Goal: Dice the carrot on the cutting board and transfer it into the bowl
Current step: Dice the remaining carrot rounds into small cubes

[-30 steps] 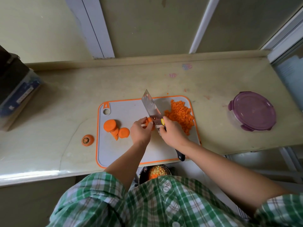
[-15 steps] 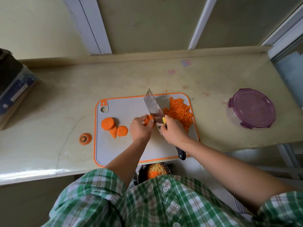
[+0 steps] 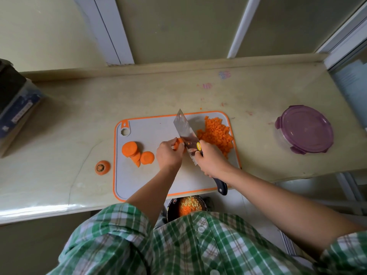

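**Grips closed on carrot piece [image 3: 178,144] and cleaver [image 3: 184,130]**

Your left grip [image 3: 168,153] curls its fingers over the small carrot piece, pinning it to the cutting board [image 3: 149,181]. Your right grip [image 3: 211,159] wraps the cleaver's handle close to the blade, and the black handle end pokes out behind your wrist. The blade stands against the piece, right beside your left fingertips. Just beyond your right grip, slightly to its right, lies the diced carrot [image 3: 216,135], heaped on the board. Left of your left grip, thick carrot rounds [image 3: 137,152] overlap on the board. Farther left, off the board, a carrot top [image 3: 102,167] sits on the counter [image 3: 69,120]. Nearer you than both grips, below the counter edge, a dark bowl [image 3: 188,207] holds diced vegetables.
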`<state>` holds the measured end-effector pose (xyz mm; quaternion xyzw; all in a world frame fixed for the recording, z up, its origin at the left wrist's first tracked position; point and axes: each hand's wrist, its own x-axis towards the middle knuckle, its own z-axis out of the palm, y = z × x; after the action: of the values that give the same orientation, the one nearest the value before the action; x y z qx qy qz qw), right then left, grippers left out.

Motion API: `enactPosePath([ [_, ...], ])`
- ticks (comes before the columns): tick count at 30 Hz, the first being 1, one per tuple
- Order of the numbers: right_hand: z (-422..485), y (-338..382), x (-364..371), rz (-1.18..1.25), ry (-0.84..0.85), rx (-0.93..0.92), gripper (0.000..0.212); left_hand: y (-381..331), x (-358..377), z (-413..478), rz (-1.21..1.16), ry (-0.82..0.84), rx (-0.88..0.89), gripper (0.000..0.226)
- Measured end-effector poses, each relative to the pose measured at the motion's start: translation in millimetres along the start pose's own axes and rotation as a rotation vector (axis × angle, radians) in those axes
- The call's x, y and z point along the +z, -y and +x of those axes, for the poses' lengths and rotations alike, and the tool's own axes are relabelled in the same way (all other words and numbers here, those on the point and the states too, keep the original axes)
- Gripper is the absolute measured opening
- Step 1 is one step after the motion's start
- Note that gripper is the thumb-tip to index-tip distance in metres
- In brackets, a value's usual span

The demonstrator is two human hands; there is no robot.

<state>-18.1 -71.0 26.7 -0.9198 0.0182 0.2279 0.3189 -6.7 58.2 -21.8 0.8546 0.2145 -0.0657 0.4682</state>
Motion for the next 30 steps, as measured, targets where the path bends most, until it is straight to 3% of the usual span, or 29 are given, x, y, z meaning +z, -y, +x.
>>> enactPosePath([
  [9,7.0,8.1,-0.6,0.031,-0.001,0.043,0.012,-2.9,-0.5,4.7,0.035,0.023,-0.026,0.019],
  [30,1.8,21.1,0.1,-0.087,-0.007,-0.025,0.008,-5.5,-5.7,4.9,0.078,-0.004,-0.018,0.024],
])
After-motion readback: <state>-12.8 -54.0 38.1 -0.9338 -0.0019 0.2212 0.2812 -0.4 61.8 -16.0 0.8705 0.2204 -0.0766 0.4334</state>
